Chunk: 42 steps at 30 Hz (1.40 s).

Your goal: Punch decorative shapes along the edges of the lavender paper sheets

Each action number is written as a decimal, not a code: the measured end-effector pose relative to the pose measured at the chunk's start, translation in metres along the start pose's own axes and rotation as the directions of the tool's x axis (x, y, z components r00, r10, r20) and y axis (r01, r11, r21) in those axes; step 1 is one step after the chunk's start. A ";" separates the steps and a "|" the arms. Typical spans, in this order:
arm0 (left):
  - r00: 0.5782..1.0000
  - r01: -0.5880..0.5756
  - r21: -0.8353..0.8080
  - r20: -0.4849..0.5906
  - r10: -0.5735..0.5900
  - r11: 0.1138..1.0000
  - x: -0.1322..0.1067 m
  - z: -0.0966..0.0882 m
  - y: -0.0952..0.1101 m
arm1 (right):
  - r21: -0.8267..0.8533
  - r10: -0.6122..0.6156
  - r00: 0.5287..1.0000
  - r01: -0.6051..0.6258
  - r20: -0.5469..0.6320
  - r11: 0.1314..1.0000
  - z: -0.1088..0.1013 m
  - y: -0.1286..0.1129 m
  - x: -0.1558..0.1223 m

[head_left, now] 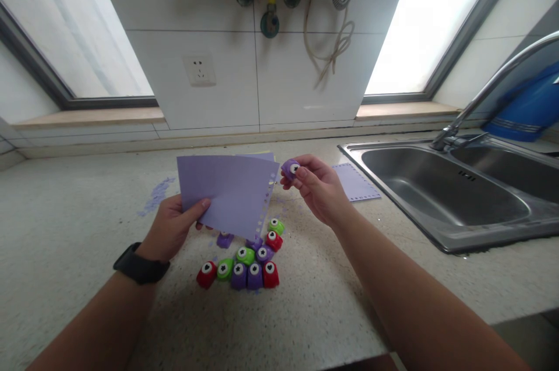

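Note:
My left hand [174,224] grips a sheet of purple paper [227,190] by its left side, thumb on top. Small punched holes run along the sheet's right edge. Between the thumb and fingers of my right hand [317,184] is a purple craft punch [290,169] with a white button marked with a dark star. The punch is close to the sheet's upper right corner; whether they touch I cannot tell. Below the sheet, several more punches stand on the counter, among them a red punch [271,274], a green punch [225,269] and a purple punch [239,275]. The sheet partly covers some.
A second purple sheet [356,182] with punched edges lies right of my right hand, beside the steel sink [437,184]. Purple paper scraps [158,195] are scattered on the speckled counter [78,231] at left. More paper shows behind the held sheet. A faucet [463,115] rises behind the sink.

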<state>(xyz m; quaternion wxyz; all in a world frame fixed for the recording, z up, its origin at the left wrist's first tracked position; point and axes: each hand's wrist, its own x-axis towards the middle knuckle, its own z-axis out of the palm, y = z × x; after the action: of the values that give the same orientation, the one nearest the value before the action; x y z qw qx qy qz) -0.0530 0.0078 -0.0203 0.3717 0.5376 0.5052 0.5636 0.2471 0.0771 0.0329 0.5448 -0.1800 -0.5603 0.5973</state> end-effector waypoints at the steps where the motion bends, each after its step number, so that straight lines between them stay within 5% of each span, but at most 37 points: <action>1: 1.000 -0.002 0.001 0.002 0.002 1.000 0.000 0.000 -0.001 | 0.002 -0.004 1.000 0.004 0.006 1.000 0.000 0.000 0.000; 25: 0.993 0.090 0.005 0.079 -0.090 0.996 0.002 -0.009 -0.008 | -0.106 -0.002 0.999 0.007 0.054 0.994 -0.006 0.010 0.004; 42: 0.982 0.173 -0.062 0.086 -0.167 0.983 0.002 -0.009 -0.004 | -0.251 0.182 0.980 -0.156 0.083 0.955 -0.012 0.013 0.006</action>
<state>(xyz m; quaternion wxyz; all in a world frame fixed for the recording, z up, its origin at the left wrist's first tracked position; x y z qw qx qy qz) -0.0632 0.0092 -0.0232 0.4569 0.5015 0.5140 0.5249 0.2496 0.0908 0.0201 0.4351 -0.2611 -0.6397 0.5773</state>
